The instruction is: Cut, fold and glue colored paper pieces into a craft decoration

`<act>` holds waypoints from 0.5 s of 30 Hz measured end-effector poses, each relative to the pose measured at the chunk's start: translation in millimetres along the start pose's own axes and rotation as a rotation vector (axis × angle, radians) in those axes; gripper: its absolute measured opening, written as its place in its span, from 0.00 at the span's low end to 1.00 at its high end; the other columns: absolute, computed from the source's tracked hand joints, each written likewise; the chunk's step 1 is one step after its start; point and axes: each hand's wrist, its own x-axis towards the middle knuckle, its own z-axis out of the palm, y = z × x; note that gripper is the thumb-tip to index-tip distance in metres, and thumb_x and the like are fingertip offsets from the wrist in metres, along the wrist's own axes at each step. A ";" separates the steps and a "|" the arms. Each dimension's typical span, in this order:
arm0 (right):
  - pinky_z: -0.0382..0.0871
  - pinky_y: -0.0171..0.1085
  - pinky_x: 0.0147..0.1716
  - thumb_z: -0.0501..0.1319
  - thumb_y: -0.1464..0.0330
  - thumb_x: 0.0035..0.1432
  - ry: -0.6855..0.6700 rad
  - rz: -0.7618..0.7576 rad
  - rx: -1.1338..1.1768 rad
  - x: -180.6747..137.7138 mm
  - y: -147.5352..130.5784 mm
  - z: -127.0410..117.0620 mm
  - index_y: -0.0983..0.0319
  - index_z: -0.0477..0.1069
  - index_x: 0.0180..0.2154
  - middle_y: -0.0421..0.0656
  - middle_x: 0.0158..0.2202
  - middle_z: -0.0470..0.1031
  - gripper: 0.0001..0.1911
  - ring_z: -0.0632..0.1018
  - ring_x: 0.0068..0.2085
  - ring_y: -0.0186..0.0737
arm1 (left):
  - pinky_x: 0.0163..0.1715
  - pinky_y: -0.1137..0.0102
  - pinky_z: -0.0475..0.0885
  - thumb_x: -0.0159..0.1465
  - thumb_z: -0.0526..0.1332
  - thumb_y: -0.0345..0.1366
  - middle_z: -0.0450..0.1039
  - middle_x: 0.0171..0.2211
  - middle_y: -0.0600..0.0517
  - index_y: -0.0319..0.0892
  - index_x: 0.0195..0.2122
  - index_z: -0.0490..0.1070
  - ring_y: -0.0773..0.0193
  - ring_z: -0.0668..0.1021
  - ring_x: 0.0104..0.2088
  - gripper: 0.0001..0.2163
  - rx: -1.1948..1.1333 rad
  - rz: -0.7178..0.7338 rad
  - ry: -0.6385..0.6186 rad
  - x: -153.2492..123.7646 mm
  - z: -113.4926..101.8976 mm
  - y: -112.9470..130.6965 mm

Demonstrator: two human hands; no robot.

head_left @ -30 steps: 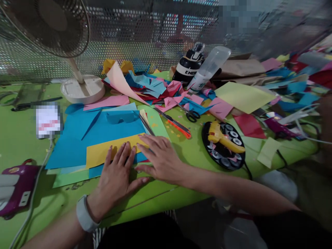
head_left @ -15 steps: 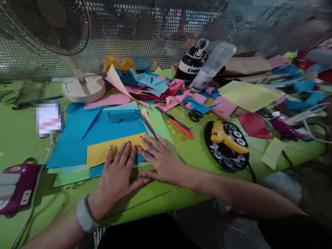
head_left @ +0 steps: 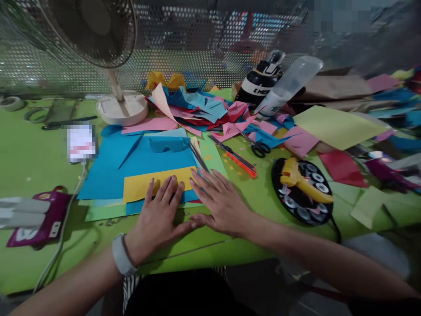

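My left hand [head_left: 161,215] lies flat, fingers spread, with its fingertips on a folded-looking yellow paper strip [head_left: 136,188]. My right hand [head_left: 225,204] is also spread and flat. Its fingertips rest at the strip's right end and on the sheets there, and the two thumbs meet or nearly meet. Beneath the strip is a large blue paper sheet [head_left: 108,175] over light green paper [head_left: 98,214]. A blue paper cutout shaped like glasses [head_left: 168,144] lies above the strip. A slim metal tool [head_left: 198,156], perhaps tweezers, points toward my right fingers.
An orange cutter knife [head_left: 241,164] and black-handled scissors [head_left: 260,149] lie beyond my right hand. At right, a yellow glue gun [head_left: 304,182] rests on a round black tray [head_left: 279,208]. Behind are paper scraps [head_left: 204,109], bottles [head_left: 258,85] and a fan [head_left: 123,109].
The camera view has turned slightly left, so everything appears further right. Both hands stay spread over the yellow paper, with no clear movement against it.
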 end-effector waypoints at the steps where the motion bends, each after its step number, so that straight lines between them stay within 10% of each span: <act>1: 0.48 0.52 0.64 0.45 0.47 0.64 -0.020 -0.036 0.025 2.8 -2.7 1.8 0.73 0.59 0.61 0.56 0.66 0.54 0.39 0.53 0.66 0.52 | 0.64 0.47 0.39 0.62 0.46 0.63 0.53 0.66 0.37 0.35 0.64 0.53 0.47 0.55 0.66 0.40 -0.004 0.003 -0.006 -0.6 0.0 -0.1; 15: 0.53 0.50 0.63 0.40 0.46 0.64 -0.088 -0.083 0.058 3.9 -4.6 16.6 0.75 0.56 0.62 0.55 0.65 0.56 0.42 0.55 0.66 0.51 | 0.66 0.53 0.39 0.60 0.46 0.65 0.47 0.68 0.42 0.39 0.67 0.47 0.52 0.51 0.67 0.42 -0.137 0.067 -0.117 -0.9 -10.4 -17.3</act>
